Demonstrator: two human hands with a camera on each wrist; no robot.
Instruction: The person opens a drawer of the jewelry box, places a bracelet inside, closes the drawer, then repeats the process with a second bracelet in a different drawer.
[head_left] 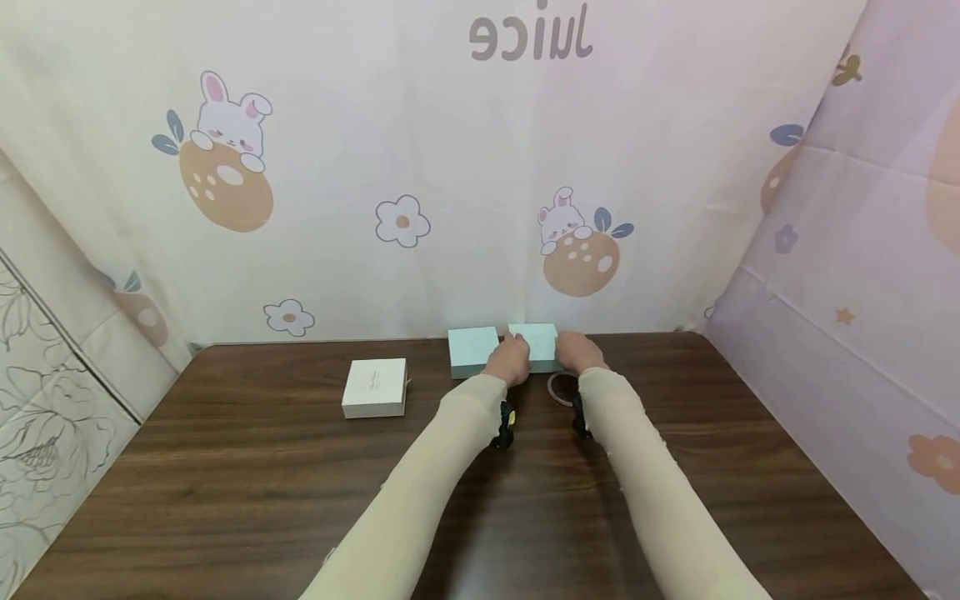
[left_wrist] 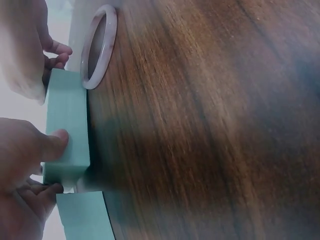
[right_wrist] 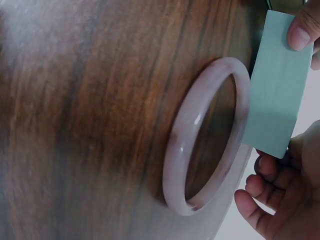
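A mint-green box (head_left: 535, 343) stands at the back of the table between both hands. My left hand (head_left: 509, 360) grips its left end, the thumb (left_wrist: 61, 138) pressed on the front face (left_wrist: 70, 115). At the right end my right hand (head_left: 577, 352) holds the corner with curled fingers (right_wrist: 267, 167); its thumb is hidden in the right wrist view. A pale pinkish bangle (right_wrist: 177, 165) lies flat on the table, just in front of the box near my right hand. Left of the left hand sits a second mint-green box (head_left: 472, 348).
Farther left on the brown wooden table (head_left: 262, 483) is a white box (head_left: 375, 387) with small print on its top. A printed curtain (head_left: 337, 150) rises right behind the table's back edge, and another hangs along the right side.
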